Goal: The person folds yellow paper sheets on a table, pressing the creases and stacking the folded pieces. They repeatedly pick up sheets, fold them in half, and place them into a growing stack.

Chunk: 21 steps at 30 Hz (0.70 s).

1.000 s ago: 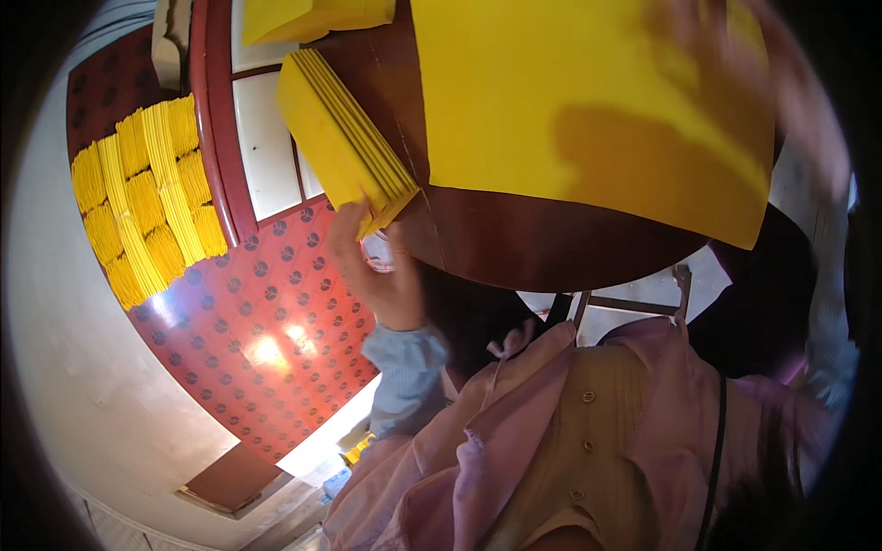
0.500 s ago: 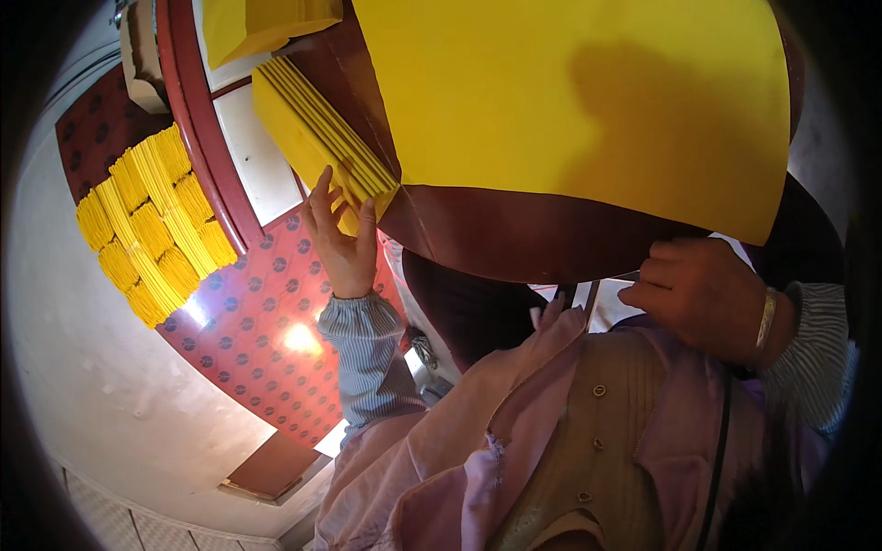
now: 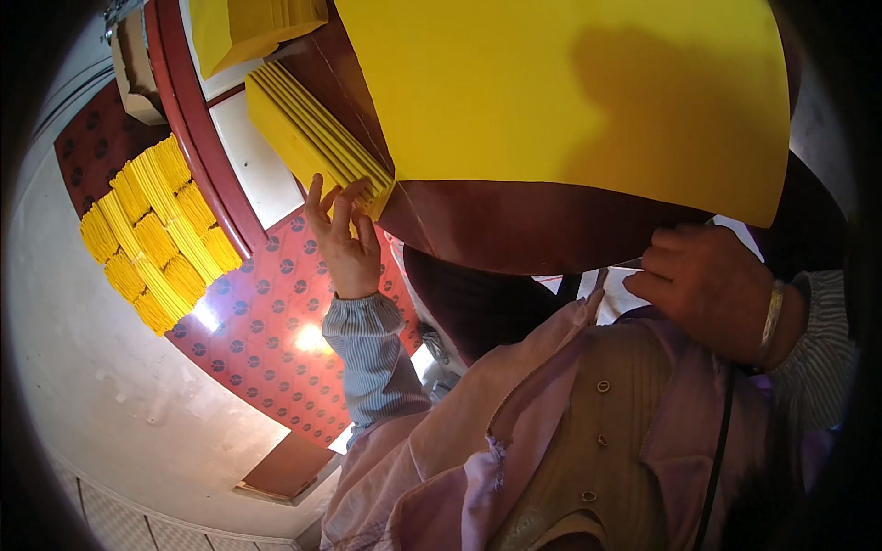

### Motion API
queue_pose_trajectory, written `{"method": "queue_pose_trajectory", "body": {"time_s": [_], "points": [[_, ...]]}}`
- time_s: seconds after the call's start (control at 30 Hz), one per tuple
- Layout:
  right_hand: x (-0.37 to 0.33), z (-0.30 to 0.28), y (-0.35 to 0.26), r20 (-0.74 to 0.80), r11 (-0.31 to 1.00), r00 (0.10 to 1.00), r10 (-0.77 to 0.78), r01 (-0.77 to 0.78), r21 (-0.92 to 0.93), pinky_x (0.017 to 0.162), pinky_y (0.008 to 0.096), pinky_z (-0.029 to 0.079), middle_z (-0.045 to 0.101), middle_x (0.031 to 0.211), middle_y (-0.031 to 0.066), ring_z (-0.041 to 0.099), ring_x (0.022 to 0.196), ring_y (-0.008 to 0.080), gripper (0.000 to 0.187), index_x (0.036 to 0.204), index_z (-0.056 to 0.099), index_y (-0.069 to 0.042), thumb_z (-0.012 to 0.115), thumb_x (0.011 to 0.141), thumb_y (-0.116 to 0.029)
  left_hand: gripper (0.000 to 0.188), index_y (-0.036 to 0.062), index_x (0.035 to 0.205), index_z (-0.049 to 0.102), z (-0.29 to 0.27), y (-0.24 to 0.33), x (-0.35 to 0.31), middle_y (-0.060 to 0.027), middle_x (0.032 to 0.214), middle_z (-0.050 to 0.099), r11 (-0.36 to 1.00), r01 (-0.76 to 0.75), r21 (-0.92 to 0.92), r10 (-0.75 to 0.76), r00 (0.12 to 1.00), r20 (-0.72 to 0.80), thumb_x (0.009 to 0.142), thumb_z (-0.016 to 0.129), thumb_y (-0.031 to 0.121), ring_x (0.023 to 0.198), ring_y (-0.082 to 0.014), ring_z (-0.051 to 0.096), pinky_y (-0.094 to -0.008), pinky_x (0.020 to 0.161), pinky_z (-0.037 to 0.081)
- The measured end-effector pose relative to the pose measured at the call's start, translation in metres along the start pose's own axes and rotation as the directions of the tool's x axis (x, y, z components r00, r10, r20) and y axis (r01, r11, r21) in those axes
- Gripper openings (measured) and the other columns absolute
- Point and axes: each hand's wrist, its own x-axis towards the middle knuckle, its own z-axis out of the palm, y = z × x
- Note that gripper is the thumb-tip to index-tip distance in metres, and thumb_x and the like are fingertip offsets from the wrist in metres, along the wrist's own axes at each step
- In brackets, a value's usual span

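Note:
A large sheet of yellow paper point(image 3: 478, 92) lies flat on the dark brown table point(image 3: 505, 225). To its left rests a slanted stack of folded yellow paper point(image 3: 312, 129), its folds side by side. My left hand point(image 3: 349, 253) is at the near end of that stack, fingers apart and fingertips against or just beside the folds. My right hand point(image 3: 707, 289), with a bracelet at the wrist, is curled closed at the table's near edge, below the sheet's right corner. Whatever its fingers may hold is hidden.
Another yellow paper stack point(image 3: 257, 32) stands at the upper left. Farther left, many yellow bundles point(image 3: 161, 230) sit in rows on a red patterned surface point(image 3: 266, 321). A cardboard box point(image 3: 136, 69) stands by a red rail point(image 3: 184, 119). A shadow falls across the big sheet.
My left hand's fingers have bent inward at the stack's near end. My right hand stays curled at the table edge. The whole view has shifted slightly.

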Motion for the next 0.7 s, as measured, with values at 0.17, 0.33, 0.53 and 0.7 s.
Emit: {"method": "queue_pose_trajectory", "body": {"time_s": [0.17,0.33,0.53,0.7], "points": [[-0.001,0.001,-0.003,-0.023,1.0,1.0,0.01,-0.011,-0.011,0.073,0.034,0.056,0.066,0.088,0.0047,0.066,0.09,0.0203,0.006,0.088,0.067,-0.007,0.069,0.083,-0.01,0.028,0.0086,0.117,0.071,0.003,0.009,0.0,-0.0201,0.152,0.045,0.996,0.08,-0.028,-0.081,0.996,-0.031,0.09,0.078,0.012,0.121,-0.036,0.063,-0.0457,0.096,0.056],[-0.003,0.001,-0.002,-0.017,1.0,1.0,0.019,-0.019,-0.011,0.073,0.0339,0.056,0.066,0.087,0.0046,0.065,0.09,0.0199,0.005,0.088,0.067,-0.007,0.069,0.083,-0.01,0.035,0.0037,0.114,0.069,0.017,0.014,0.002,-0.0199,0.147,0.047,0.997,0.074,-0.011,-0.075,0.986,-0.148,0.087,0.087,0.017,0.13,-0.0341,0.061,-0.0412,0.093,0.063],[-0.003,0.003,-0.002,-0.036,1.0,0.999,0.013,-0.014,-0.003,0.071,0.0342,0.054,0.062,0.084,0.0053,0.063,0.085,0.021,0.008,0.086,0.064,-0.006,0.067,0.08,-0.012,0.035,0.0042,0.112,0.066,0.023,0.006,-0.001,-0.0215,0.15,0.046,0.986,0.139,-0.094,-0.154,0.972,-0.179,0.086,0.087,0.017,0.135,-0.0386,0.055,-0.0441,0.094,0.058],[-0.003,0.004,-0.004,-0.017,0.999,1.0,0.018,-0.019,-0.027,0.071,0.034,0.054,0.06,0.082,0.0052,0.062,0.083,0.0208,0.008,0.084,0.063,-0.006,0.067,0.08,-0.012,0.027,0.0044,0.112,0.066,0.023,0.009,-0.001,-0.0216,0.153,0.045,0.993,0.114,-0.042,-0.12,0.975,-0.185,0.089,0.078,0.014,0.134,-0.039,0.055,-0.0439,0.094,0.056]]}}
